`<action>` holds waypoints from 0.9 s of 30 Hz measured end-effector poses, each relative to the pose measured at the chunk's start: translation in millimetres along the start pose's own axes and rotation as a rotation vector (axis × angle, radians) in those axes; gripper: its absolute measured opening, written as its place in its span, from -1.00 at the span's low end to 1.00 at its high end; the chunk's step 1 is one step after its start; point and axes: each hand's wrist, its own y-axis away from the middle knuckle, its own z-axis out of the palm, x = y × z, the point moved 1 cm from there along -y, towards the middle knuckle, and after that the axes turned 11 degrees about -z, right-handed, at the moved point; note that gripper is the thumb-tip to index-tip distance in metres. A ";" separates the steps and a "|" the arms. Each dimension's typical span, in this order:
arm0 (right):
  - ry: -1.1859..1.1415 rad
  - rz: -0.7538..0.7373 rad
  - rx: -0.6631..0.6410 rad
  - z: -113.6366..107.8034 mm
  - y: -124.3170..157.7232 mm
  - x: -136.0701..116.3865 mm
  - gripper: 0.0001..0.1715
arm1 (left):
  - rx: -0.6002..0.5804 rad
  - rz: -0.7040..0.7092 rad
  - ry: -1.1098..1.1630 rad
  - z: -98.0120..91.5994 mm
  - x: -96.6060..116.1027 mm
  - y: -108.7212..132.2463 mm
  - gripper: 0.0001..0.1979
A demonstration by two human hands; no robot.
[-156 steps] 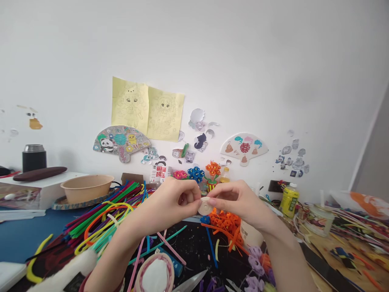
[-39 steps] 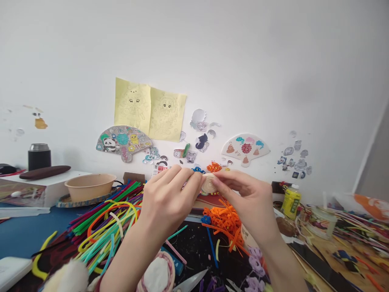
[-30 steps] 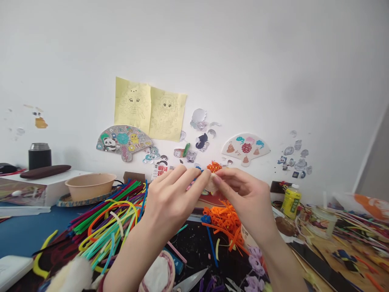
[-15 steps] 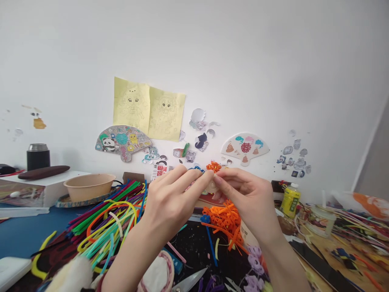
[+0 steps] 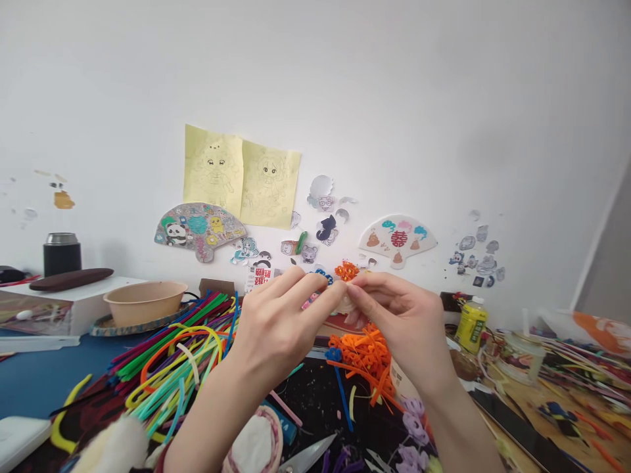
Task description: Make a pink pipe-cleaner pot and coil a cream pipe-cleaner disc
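My left hand (image 5: 283,322) and my right hand (image 5: 401,315) meet at the fingertips above the middle of the desk. Both are closed in a pinch, and whatever lies between the fingertips is too small to make out. Red-orange fuzzy flowers (image 5: 346,270) show just behind the fingertips. Below my right hand is a heap of orange pipe-cleaner pieces (image 5: 365,358), with a blue strip (image 5: 344,394) beside it. Lilac fuzzy flowers (image 5: 414,427) stand under my right wrist. Scissors (image 5: 310,454) lie near the front edge of the view.
Colourful pipe cleaners (image 5: 167,368) spread at the left, near a beige bowl (image 5: 145,303) and a black flask (image 5: 62,255). At the right are a yellow bottle (image 5: 472,325), a glass jar (image 5: 521,358) and a dark phone-like slab (image 5: 522,427). Fans and drawings hang on the wall.
My left hand's fingers have shifted slightly, its index fingertip a little lower. My right hand stays nearly where it was.
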 end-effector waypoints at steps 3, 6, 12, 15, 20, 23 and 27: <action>0.025 -0.014 0.006 0.3 -0.3 1.6 -0.84 | -0.004 0.007 0.001 0.6 -0.5 0.2 -0.80; 0.020 -0.015 0.023 1.7 -0.3 2.1 -0.84 | -0.001 0.010 0.009 2.1 -1.1 1.0 -0.81; 0.013 -0.011 0.070 4.2 -0.7 -0.4 -0.90 | -0.008 -0.085 0.117 4.1 -2.9 1.3 -0.84; -0.001 0.011 0.066 3.6 -1.8 -2.1 -0.87 | 0.012 -0.129 0.143 2.2 -2.0 -0.6 -0.86; -0.041 0.030 0.033 2.6 -3.3 -3.5 -0.85 | 0.030 -0.191 0.169 -0.2 -0.2 -2.5 -0.87; -0.051 0.031 0.020 2.4 -3.1 -3.1 -0.86 | 0.037 -0.242 0.172 -0.4 -0.8 -2.4 -0.91; -0.094 0.039 0.037 2.8 -2.6 -0.6 -0.87 | 0.044 -0.287 0.204 0.0 -1.2 -1.8 -0.92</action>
